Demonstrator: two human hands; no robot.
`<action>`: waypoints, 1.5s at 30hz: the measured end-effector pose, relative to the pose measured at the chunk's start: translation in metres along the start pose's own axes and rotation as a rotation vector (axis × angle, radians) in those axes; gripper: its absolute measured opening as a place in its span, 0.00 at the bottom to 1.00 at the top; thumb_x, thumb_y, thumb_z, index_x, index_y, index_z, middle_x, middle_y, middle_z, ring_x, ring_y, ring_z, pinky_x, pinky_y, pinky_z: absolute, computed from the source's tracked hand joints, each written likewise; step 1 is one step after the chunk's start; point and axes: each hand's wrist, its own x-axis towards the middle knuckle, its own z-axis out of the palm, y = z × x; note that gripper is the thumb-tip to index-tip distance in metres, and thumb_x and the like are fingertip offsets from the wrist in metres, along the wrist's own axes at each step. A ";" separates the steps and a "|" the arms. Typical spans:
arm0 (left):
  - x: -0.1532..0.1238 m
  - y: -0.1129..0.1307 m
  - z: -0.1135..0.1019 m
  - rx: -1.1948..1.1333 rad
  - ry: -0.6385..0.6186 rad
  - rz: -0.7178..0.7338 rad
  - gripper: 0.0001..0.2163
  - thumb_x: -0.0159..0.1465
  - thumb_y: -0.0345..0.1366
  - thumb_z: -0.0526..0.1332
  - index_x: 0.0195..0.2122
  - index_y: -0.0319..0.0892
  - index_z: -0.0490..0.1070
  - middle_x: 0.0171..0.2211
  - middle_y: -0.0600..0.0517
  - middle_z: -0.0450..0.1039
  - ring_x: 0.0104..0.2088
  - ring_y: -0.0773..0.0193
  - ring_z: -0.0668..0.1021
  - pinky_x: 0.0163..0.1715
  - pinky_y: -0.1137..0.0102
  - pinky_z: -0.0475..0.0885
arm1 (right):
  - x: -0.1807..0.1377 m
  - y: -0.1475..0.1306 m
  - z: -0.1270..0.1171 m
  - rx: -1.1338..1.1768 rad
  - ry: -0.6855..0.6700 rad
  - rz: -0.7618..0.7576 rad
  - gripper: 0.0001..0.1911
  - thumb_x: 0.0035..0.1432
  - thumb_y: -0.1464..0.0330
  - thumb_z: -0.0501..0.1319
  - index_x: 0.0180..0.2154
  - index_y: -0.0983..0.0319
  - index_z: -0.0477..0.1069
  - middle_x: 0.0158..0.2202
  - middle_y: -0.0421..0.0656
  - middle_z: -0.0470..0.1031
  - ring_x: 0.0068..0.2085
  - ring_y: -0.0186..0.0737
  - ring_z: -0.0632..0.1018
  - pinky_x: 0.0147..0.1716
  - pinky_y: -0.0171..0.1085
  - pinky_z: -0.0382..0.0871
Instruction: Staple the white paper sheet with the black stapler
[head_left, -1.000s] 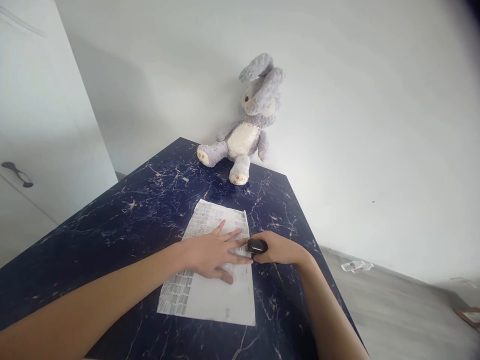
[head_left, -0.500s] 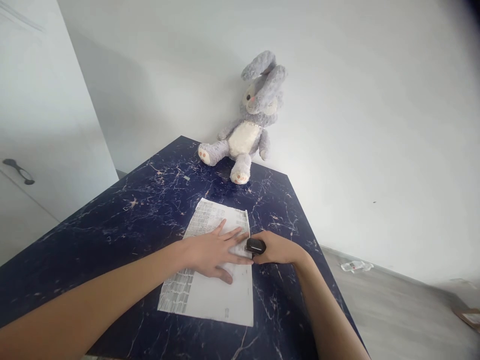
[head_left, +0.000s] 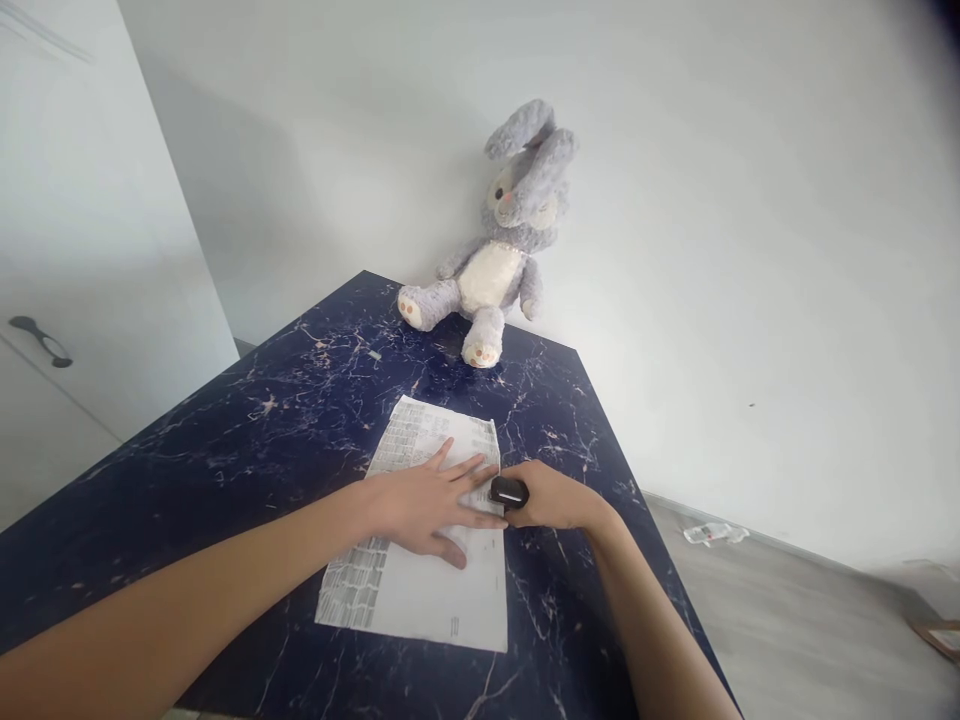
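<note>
Printed white paper (head_left: 442, 605) lies on the dark blue marbled table, with blocks of grey print along its left side. My left hand (head_left: 431, 508) rests flat on it, fingers spread toward the right edge. At that edge my right hand (head_left: 551, 495) is wrapped round a black stapler (head_left: 509, 491), whose front end reaches over the paper's right margin between the left hand's fingers. Most of the stapler is hidden by my right hand, and I cannot tell whether its jaws are pressed together.
A grey plush rabbit (head_left: 491, 270) sits at the table's far end, leaning on the white wall. To the left stands a white cabinet with a dark handle (head_left: 41, 340). Past the right table edge (head_left: 622, 445), a clear plastic item (head_left: 714, 533) lies on the floor.
The stapler in my right hand has shifted very slightly left, and its top has tilted a little. My left hand and the paper stay put.
</note>
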 end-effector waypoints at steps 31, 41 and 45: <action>-0.005 -0.001 -0.004 -0.014 -0.034 0.015 0.31 0.67 0.61 0.52 0.69 0.62 0.56 0.75 0.50 0.37 0.73 0.43 0.41 0.66 0.38 0.37 | 0.005 -0.011 0.007 -0.076 -0.013 0.029 0.13 0.49 0.70 0.65 0.40 0.62 0.75 0.32 0.41 0.78 0.30 0.38 0.74 0.28 0.33 0.60; -0.007 -0.008 0.005 -0.093 0.064 0.042 0.30 0.65 0.61 0.57 0.66 0.60 0.64 0.73 0.50 0.45 0.73 0.42 0.48 0.68 0.42 0.37 | 0.008 -0.013 0.013 -0.159 0.014 0.063 0.11 0.49 0.67 0.66 0.36 0.63 0.73 0.28 0.40 0.76 0.27 0.36 0.73 0.26 0.33 0.60; -0.008 -0.009 0.005 -0.125 0.068 0.044 0.30 0.64 0.61 0.58 0.65 0.60 0.65 0.73 0.51 0.46 0.73 0.43 0.48 0.68 0.43 0.35 | 0.010 -0.014 0.013 -0.178 0.000 0.063 0.11 0.49 0.65 0.66 0.35 0.63 0.73 0.27 0.39 0.75 0.27 0.35 0.73 0.27 0.33 0.60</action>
